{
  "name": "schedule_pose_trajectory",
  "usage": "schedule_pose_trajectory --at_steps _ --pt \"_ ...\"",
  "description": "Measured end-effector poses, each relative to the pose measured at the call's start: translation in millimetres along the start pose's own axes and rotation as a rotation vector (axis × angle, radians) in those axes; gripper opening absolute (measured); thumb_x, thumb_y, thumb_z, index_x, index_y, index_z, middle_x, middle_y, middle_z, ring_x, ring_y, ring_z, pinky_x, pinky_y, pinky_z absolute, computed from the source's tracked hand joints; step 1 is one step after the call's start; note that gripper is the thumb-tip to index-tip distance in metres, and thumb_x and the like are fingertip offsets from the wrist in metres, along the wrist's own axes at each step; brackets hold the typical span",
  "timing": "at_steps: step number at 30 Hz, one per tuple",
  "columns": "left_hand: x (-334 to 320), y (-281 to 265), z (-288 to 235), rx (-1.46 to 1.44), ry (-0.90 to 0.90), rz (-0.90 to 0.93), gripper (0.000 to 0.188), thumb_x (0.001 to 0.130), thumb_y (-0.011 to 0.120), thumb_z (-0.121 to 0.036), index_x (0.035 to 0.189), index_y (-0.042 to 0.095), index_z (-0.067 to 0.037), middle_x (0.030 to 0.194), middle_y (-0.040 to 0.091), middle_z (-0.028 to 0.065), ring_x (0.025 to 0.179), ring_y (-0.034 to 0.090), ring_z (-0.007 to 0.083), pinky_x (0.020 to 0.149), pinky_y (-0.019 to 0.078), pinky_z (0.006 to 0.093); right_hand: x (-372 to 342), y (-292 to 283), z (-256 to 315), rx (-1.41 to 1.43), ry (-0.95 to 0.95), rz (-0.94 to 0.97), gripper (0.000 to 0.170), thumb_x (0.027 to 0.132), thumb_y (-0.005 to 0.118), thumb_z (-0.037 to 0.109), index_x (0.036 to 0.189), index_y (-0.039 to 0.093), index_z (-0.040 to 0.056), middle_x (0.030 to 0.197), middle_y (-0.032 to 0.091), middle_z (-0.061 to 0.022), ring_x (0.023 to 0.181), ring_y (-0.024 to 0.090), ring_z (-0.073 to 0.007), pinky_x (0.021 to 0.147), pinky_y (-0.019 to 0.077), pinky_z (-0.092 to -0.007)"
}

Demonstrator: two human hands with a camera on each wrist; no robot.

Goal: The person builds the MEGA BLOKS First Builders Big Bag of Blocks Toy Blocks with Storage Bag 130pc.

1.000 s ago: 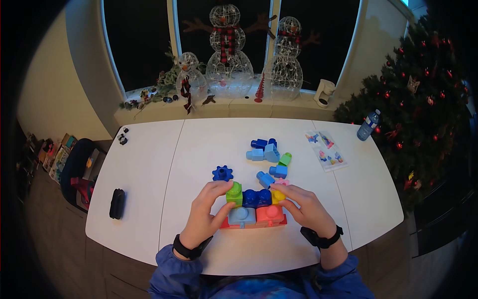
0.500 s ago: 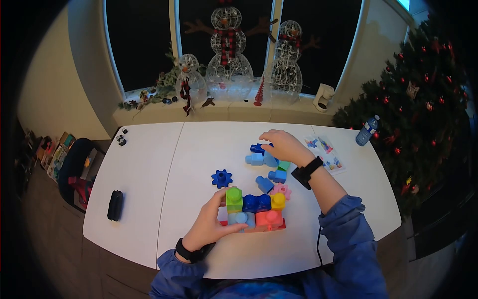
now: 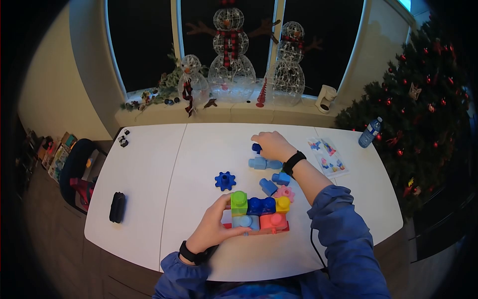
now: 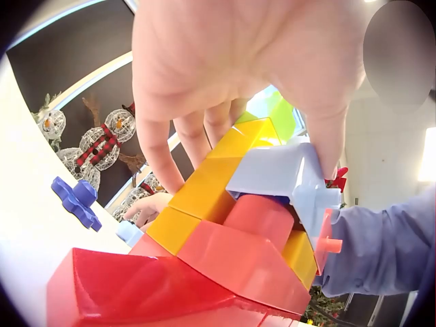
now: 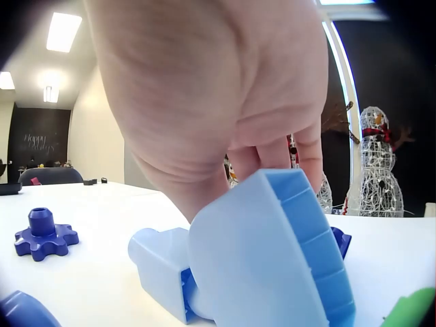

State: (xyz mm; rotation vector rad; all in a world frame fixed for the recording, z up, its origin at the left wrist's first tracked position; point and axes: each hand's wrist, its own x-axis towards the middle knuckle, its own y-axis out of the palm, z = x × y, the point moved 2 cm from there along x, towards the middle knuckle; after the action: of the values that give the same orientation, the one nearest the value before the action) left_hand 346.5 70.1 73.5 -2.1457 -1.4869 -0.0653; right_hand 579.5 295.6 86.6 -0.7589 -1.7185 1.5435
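A structure of big toy building blocks (image 3: 273, 222) stands at the near middle of the table, with green, dark blue, yellow, light blue, coral and red pieces. My left hand (image 3: 210, 226) grips its left end, thumb in front and fingers behind, as the left wrist view also shows. Farther back, my right hand (image 3: 274, 147) is lowered over the loose blocks, fingers bent down. A dark blue block (image 3: 256, 148) shows at its fingertips. In the right wrist view, a light blue block (image 5: 252, 252) hides those fingertips, so I cannot tell whether they pinch anything.
A dark blue gear-shaped piece (image 3: 225, 181) lies left of the loose blocks, a pink one (image 3: 285, 194) just behind the structure. A picture sheet (image 3: 328, 157) and a water bottle (image 3: 370, 132) are at the right. A black case (image 3: 117, 207) lies far left.
My right hand has left the structure's yellow block and moved away to the loose blocks at the back. My left hand has shifted its hold to the structure's side, thumb lower in front.
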Motion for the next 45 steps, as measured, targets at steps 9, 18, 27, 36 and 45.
schedule_pose_trajectory --at_steps 9,18,27,36,45 --pt "-1 1 3 -0.009 0.008 -0.012 0.089 0.073 0.097 -0.019 0.147 0.051 -0.001 0.134 0.063 0.0121 0.121 0.064 0.0237 0.107 0.0489 0.038 -124 -117 78 0.868 -0.086 -0.38 0.049 0.082 0.081 0.011 0.127 0.061 0.0051 0.108 0.071 -0.0116 0.095 0.074 -0.0244 0.084 0.0581 -0.0352" --pt "-1 1 3 -0.014 0.041 -0.028 0.085 0.076 0.094 -0.025 0.146 0.051 -0.001 0.134 0.063 0.0175 0.122 0.065 0.0319 0.105 0.0529 0.0418 -161 -95 117 0.748 -0.257 -0.323 0.043 0.084 0.084 0.008 0.122 0.063 0.0051 0.116 0.068 -0.0141 0.105 0.07 -0.0338 0.09 0.0592 -0.0386" --pt "-2 3 8 -0.025 0.008 -0.033 0.09 0.073 0.096 -0.018 0.148 0.05 -0.002 0.133 0.065 0.0114 0.12 0.064 0.0223 0.107 0.0493 0.0385 -160 -97 103 0.792 -0.245 -0.311 0.036 0.092 0.076 0.01 0.126 0.064 0.0052 0.119 0.069 -0.014 0.103 0.071 -0.0333 0.09 0.0575 -0.0395" --pt "-1 1 5 0.001 0.003 -0.021 0.086 0.074 0.096 -0.02 0.145 0.052 -0.001 0.131 0.065 0.012 0.119 0.064 0.0233 0.107 0.0495 0.0385 -53 -29 -30 0.337 0.332 -0.138 0.035 0.093 0.072 0.026 0.12 0.07 0.0041 0.106 0.074 -0.0207 0.1 0.072 -0.0372 0.089 0.057 -0.0475" --pt "-1 1 2 -0.014 0.017 -0.023 0.087 0.072 0.098 -0.022 0.144 0.052 -0.001 0.13 0.065 0.0126 0.115 0.065 0.0245 0.105 0.0504 0.0378 1 19 -54 0.335 0.62 0.263 0.05 0.075 0.082 0.04 0.106 0.076 0.0018 0.111 0.076 -0.0233 0.103 0.074 -0.0387 0.091 0.0592 -0.0433"
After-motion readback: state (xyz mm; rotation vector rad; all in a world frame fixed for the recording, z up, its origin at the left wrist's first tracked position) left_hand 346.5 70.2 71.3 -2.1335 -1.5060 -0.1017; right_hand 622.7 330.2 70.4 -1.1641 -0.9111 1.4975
